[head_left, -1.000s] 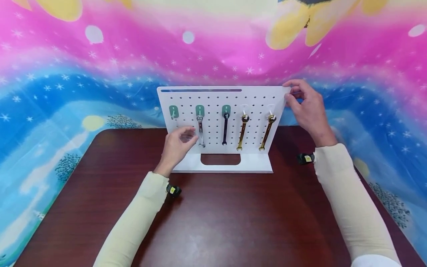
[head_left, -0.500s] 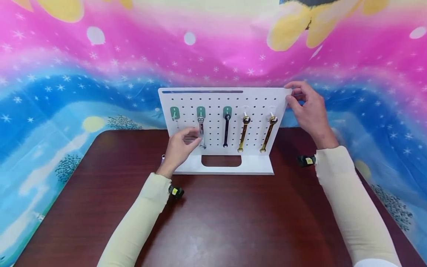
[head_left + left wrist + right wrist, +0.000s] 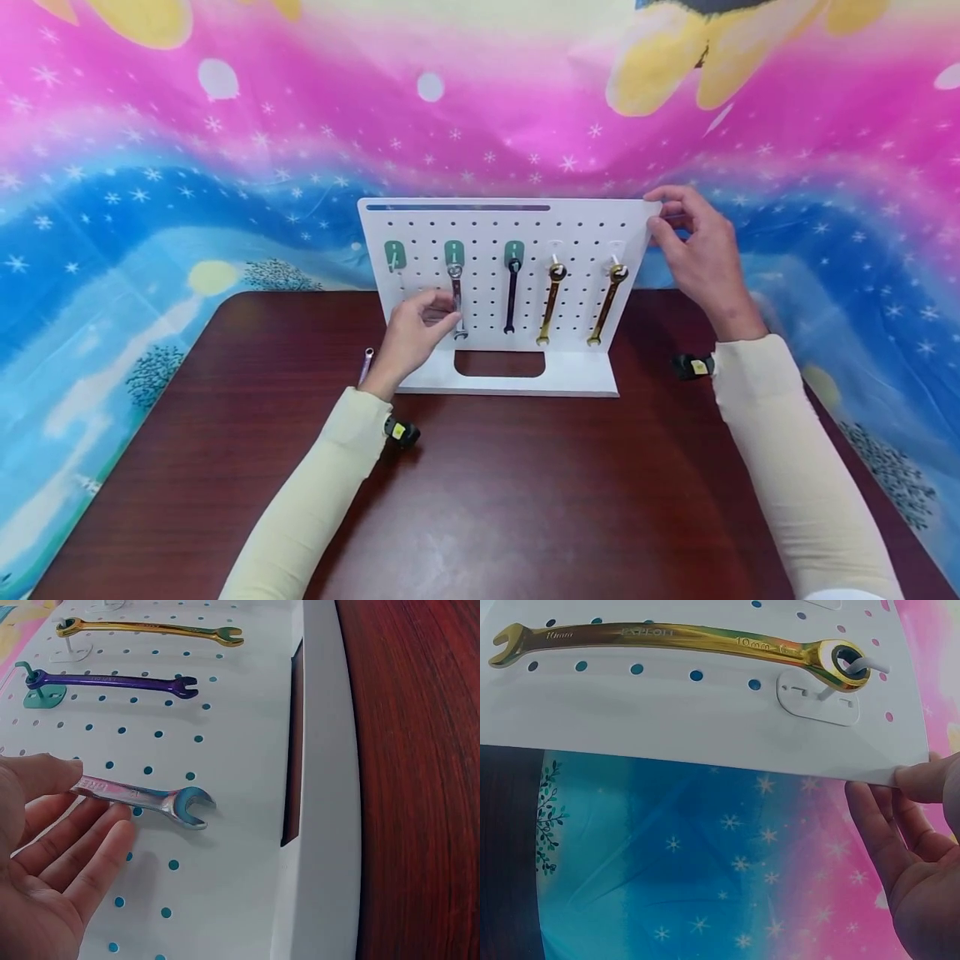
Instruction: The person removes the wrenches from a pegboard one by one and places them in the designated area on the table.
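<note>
My left hand (image 3: 416,337) pinches the shaft of a silver combination wrench (image 3: 135,795) between thumb and fingers. This wrench hangs by its ring end from a green hook (image 3: 454,252) on a white pegboard (image 3: 240,735). With thumb and fingers, my right hand (image 3: 701,250) grips the board's upper right corner. To the right of the silver wrench hang a dark purple wrench (image 3: 112,681) and two gold wrenches, one left (image 3: 550,307) and one right (image 3: 667,637). A green hook (image 3: 394,255) at the far left bears no wrench.
Beside my left wrist, a small wrench (image 3: 367,365) lies by the board's left side, partly hidden. The pegboard's foot (image 3: 573,379) stands on a dark red wooden table (image 3: 510,483). A colourful patterned cloth (image 3: 300,150) hangs close behind.
My left hand has moved slightly right, onto the silver wrench's shaft. The small wrench beside my left wrist has come into view. My right hand keeps its grip on the board's corner.
</note>
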A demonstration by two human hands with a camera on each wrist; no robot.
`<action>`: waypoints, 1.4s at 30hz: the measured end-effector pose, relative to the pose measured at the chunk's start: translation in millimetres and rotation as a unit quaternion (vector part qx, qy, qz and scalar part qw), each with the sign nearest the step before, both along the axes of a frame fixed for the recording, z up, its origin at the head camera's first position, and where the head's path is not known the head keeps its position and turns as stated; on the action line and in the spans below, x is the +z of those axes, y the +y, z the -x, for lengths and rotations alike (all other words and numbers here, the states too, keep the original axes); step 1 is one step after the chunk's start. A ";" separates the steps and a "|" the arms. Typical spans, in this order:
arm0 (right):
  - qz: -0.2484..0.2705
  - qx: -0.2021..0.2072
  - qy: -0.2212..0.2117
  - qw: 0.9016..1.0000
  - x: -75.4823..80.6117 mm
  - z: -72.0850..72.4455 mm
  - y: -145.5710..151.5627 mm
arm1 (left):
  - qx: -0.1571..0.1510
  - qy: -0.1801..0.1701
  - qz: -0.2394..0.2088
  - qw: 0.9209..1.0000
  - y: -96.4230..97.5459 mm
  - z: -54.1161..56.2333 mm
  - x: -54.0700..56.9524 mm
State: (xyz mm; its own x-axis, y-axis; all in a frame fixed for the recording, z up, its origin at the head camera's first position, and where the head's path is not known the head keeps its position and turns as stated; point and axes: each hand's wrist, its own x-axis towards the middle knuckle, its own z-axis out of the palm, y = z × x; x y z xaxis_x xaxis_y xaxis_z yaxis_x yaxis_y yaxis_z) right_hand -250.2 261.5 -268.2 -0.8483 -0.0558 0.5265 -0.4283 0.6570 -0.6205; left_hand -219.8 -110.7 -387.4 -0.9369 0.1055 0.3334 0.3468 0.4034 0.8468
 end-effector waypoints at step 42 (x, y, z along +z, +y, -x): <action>0.006 0.020 0.027 0.999 -3.4 3.1 1.1 | -0.100 -0.044 -0.101 0.989 -5.0 -17.4 0.9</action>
State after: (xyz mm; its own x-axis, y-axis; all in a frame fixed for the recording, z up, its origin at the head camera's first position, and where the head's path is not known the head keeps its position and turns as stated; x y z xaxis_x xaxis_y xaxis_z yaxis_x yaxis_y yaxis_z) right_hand -253.3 262.7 -271.7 -0.8158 -0.0831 0.5723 -0.4876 0.6309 -0.6035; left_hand -202.5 -115.7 -386.5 -0.9298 0.2318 0.2858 0.3250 0.1531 0.9332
